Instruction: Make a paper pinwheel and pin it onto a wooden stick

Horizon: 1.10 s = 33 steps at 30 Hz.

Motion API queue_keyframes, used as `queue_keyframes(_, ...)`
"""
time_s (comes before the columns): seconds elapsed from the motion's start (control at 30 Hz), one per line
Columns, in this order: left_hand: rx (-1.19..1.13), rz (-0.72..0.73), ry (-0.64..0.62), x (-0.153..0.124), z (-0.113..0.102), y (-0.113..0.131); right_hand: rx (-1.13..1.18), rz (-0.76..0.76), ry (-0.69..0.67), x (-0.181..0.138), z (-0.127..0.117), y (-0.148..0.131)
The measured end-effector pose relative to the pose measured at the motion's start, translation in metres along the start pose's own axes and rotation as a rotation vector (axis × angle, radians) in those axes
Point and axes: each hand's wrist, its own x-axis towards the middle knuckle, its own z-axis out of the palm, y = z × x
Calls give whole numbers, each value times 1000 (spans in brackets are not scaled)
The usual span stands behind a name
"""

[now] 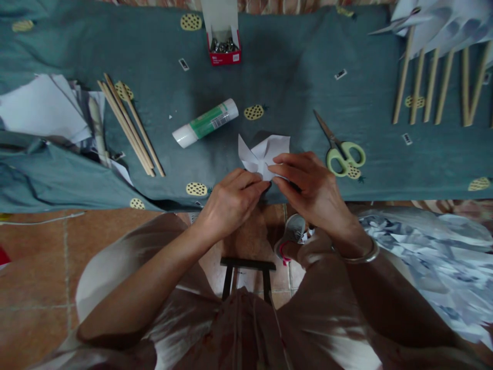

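Observation:
A white paper pinwheel (265, 149) with folded blades is held between both hands near the table's front edge. My left hand (233, 200) is closed on its lower left side, thumb and fingers pinching the paper. From the right, my right hand (308, 185) grips the paper near its centre with thumb and fingertips. The fingers hide the lower part of the pinwheel. A green and white glue stick (206, 123) lies beyond my left hand. Scissors with light green handles (341, 151) rest just right of my right hand, blades pointing away.
Wooden sticks (131, 128) and stacked white paper (44, 110) lie on the left. A red box of metal pins (225, 51) stands open at the back. Finished-looking paper pinwheels on sticks (433, 77) lie at the far right, another pair of scissors (400, 21) on them. A paper-filled bag (435, 267) sits below right.

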Motion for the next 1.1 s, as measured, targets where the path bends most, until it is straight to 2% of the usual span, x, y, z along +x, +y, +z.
queue_keyframes(0.27, -60, -15, 9, 1, 1, -1, -94, -47, -12, -1, 1, 0)
queue_keyframes(0.73, -87, -16, 18, 4, 0, -2, -163, -41, 7, -2, 2, -4)
queue_keyframes(1.1, -94, -45, -23, 4, 0, -2, -4, 52, -58, -1, 4, -4)
